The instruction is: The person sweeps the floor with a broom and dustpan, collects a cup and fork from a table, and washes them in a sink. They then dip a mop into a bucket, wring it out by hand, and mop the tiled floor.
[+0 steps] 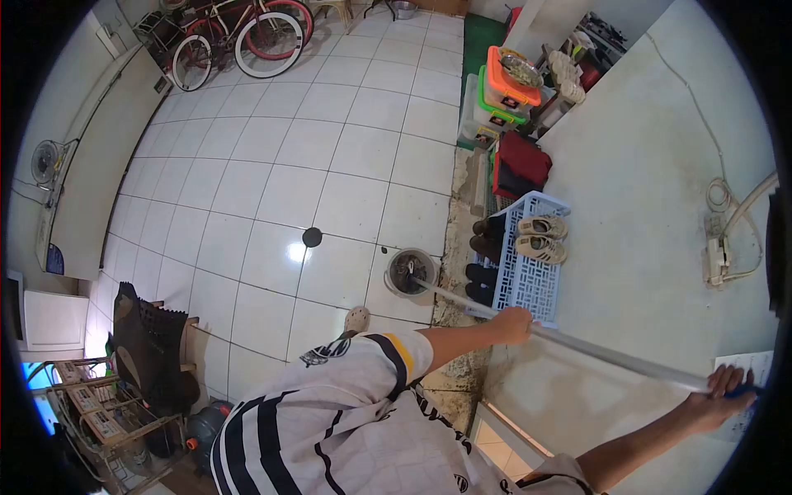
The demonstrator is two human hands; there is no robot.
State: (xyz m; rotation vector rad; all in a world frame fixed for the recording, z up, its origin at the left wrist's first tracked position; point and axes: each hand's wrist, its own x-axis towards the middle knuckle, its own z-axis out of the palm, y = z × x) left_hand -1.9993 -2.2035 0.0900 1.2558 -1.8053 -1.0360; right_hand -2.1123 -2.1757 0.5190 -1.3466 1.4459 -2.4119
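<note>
A long pale pole (606, 353) slants across the lower right. Near its middle my left hand (513, 325) is wrapped round it. Closer to its upper end, at the right edge, my right hand (726, 389) grips the pole beside a blue part. The pole's far end reaches down into a round bucket (390, 290) on the tiled floor. Dark, wet-looking material (406, 268) lies inside the bucket; what the pole's end is like in there is hard to make out.
A blue basket (540, 285) with shoes stands by the right wall, with stacked lidded boxes (505, 87) behind it. A dark round object (312, 238) lies on the floor. Bicycles (247, 37) stand at the back left; a chair (148, 346) and rack are at the left.
</note>
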